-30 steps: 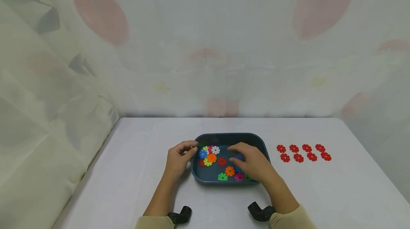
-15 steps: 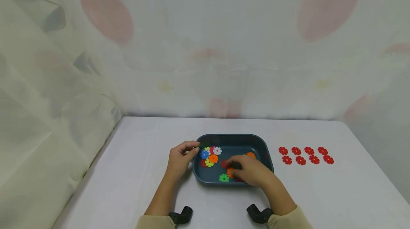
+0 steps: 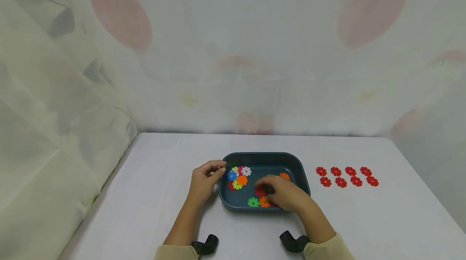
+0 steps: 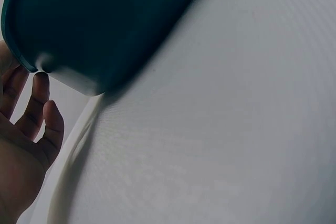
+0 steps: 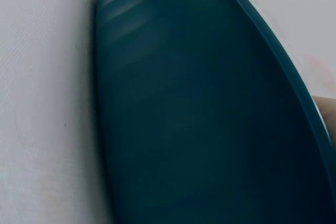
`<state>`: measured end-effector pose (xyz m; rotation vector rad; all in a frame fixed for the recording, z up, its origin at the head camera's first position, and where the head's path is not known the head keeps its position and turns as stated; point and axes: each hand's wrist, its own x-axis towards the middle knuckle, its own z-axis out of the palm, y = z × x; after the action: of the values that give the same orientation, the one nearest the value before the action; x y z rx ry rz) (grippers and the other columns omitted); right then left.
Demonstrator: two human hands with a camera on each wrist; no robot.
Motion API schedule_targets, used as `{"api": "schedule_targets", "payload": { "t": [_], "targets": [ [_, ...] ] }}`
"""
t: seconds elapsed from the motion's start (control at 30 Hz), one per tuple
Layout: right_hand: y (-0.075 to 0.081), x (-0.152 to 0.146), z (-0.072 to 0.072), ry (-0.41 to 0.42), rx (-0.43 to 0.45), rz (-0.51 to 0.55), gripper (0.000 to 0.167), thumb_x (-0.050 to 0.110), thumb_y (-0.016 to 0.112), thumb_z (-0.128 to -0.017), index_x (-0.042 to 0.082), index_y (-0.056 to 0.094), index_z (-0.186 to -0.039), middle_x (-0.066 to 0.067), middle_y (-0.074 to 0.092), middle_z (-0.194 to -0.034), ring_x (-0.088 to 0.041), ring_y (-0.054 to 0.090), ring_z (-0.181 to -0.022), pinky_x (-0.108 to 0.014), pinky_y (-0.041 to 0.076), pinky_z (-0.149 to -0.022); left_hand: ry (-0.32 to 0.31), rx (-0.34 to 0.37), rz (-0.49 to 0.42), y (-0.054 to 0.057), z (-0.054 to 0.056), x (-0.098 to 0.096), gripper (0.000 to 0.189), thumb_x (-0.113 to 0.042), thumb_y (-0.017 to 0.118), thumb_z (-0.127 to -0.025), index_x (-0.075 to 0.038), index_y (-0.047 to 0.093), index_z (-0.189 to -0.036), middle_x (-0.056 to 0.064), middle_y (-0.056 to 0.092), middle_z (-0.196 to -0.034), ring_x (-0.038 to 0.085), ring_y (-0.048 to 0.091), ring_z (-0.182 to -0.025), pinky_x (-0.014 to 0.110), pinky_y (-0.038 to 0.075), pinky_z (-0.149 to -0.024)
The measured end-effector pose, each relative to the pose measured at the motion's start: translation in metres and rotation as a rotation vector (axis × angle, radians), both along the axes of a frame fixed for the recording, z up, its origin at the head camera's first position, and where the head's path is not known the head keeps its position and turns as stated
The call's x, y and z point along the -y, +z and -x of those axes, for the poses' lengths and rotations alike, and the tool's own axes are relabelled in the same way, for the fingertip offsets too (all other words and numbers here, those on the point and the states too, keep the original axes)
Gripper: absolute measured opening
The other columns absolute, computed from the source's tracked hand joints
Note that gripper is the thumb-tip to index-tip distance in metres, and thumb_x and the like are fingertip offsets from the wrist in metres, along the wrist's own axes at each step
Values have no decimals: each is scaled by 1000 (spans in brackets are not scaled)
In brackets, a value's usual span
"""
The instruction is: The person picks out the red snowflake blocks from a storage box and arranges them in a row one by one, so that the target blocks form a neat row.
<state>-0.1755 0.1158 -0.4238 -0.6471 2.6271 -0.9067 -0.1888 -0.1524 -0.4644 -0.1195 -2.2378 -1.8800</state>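
In the head view, a dark teal tray (image 3: 255, 163) lies on the table with several plastic snowflake discs in it. My left hand (image 3: 204, 178) holds its left rim between thumb and fingers; the left wrist view shows fingers (image 4: 39, 98) against the tray's outer wall. Inside the tray, my right hand (image 3: 285, 193) reaches over the discs with curved fingers. A red snowflake disc (image 3: 259, 191) lies between its fingertips and thumb, which stand apart. Just below are an orange disc (image 3: 264, 201) and a green disc (image 3: 253, 202). Only a sliver of the right hand shows in the right wrist view.
To the tray's right, two rows of red discs (image 3: 341, 182) lie on the white table (image 3: 164, 163). A mixed cluster of discs, including a blue one (image 3: 231, 176), sits at the tray's left. Patterned cloth (image 3: 233, 90) hangs behind.
My right hand moved left and down within the tray, onto the red disc. That disc and the lower orange one shifted slightly right. My left hand stayed on the rim.
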Motion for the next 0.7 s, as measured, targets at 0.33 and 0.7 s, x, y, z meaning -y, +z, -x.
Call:
{"api": "schedule_targets", "payload": {
  "t": [0.33,0.7],
  "targets": [
    [1,0,-1,2,11,-38,33,12,76,-84,18,72,-116,5,60,-105,-18,56,-101,-44,52,-89,-2,-7,10,1,0,-2,18,-23,71,-91,-13,75,-106,-3,71,-109,21,60,-96,25,54,-76],
    [2,-1,-1,-2,51,-76,33,13,75,-85,24,72,-116,4,56,-101,-17,53,-94,-42,51,-82,2,-10,8,-1,1,-1,15,-21,71,-91,-15,75,-105,-5,71,-108,23,60,-97,25,54,-78]
  ]
}}
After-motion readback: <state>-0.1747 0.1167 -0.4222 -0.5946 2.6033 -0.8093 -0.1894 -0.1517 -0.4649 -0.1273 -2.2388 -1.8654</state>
